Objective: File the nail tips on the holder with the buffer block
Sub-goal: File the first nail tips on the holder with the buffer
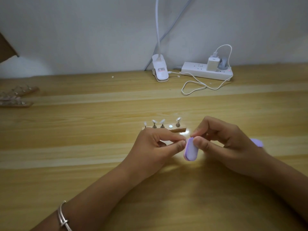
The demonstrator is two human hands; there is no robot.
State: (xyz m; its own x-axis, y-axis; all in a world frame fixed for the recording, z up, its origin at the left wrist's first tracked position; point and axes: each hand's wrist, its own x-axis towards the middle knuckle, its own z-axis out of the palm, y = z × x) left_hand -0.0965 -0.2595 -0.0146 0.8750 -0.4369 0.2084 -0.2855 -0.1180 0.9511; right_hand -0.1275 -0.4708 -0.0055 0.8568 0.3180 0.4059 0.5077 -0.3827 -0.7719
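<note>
A small wooden nail-tip holder (176,130) lies on the table, just beyond my hands. Several metal pegs with white nail tips (162,121) stand on it, and one magnetic spot (170,126) is bare. My right hand (221,142) grips a purple buffer block (190,150) between thumb and fingers, held upright. My left hand (160,144) pinches something small between thumb and forefinger, right against the block's upper left edge. The pinched item is almost fully hidden by my fingertips.
A white clip lamp (160,69) and a white power strip (206,70) with a charger and looped cable sit at the back. More nail-tip holders (16,95) lie at the far left. A second purple object (257,142) peeks out behind my right hand.
</note>
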